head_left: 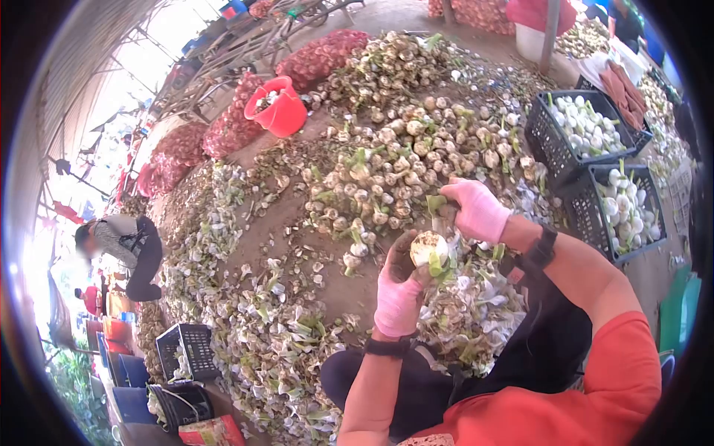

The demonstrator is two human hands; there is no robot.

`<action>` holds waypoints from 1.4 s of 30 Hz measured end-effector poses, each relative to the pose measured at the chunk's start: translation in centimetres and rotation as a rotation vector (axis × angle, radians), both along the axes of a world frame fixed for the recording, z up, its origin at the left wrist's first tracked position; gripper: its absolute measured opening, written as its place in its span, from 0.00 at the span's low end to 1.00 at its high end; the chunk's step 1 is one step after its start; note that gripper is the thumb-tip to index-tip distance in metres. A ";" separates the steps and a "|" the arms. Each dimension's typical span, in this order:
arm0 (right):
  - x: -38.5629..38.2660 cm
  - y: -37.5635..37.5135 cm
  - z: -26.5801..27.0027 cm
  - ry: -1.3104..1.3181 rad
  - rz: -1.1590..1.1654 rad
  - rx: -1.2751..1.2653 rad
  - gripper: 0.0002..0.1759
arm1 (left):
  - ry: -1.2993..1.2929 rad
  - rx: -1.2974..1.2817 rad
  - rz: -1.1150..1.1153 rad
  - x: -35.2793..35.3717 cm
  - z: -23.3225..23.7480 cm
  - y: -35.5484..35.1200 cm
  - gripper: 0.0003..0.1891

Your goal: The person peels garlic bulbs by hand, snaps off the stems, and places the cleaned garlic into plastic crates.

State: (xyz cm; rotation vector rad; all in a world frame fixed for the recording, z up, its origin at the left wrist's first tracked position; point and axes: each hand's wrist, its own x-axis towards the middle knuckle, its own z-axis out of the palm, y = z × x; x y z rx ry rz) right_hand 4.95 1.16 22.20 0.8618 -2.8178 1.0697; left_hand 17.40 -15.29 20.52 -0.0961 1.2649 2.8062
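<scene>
My left hand [399, 296], in a pink glove with dirt-darkened fingers, is closed around a garlic bulb [429, 247]. The bulb is white and peeled on one side, with its brown root end facing up and loose green skin below. Just above it, my right hand [480, 212], also in a pink glove, pinches a green strip of garlic stalk [437, 204] between thumb and fingers. Beneath both hands lies a heap of stripped garlic skins [476, 320] in front of my legs. Unpeeled garlic bulbs [416, 149] are piled on the ground ahead.
Black crates [569, 160] of cleaned white garlic stand at the right. A red bucket [281, 111] sits beyond the pile, beside red mesh sacks [320, 58]. At the left, a person [126, 249] bends over near a black crate [186, 349] and a black bucket [181, 405].
</scene>
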 end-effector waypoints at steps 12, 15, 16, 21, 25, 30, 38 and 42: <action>3.1 0.7 3.7 -0.203 0.311 -0.196 0.19 | 0.021 -0.107 0.067 0.1 -0.6 -0.4 0.36; 3.3 1.0 3.6 -0.122 0.306 -0.114 0.19 | -0.005 -0.126 0.088 0.1 -0.9 -0.4 0.35; 3.3 1.1 3.6 -0.112 0.308 -0.120 0.18 | -0.009 -0.068 0.072 0.0 -1.1 -0.4 0.34; 4.5 0.7 3.4 0.038 0.260 0.032 0.17 | -0.087 0.022 0.085 0.0 -1.6 0.1 0.33; 4.8 0.4 3.5 0.087 0.188 0.179 0.15 | -0.145 0.009 0.048 0.2 -1.1 0.5 0.31; 3.9 0.7 3.9 0.027 0.207 0.149 0.15 | -0.125 0.123 -0.117 0.2 -1.0 0.2 0.25; 3.8 1.1 4.0 -0.177 0.325 -0.089 0.26 | -0.170 0.170 -0.077 0.1 -1.2 0.0 0.23; 5.0 0.9 3.2 0.012 0.267 -0.025 0.22 | -0.192 0.122 -0.020 -0.1 -1.7 0.2 0.22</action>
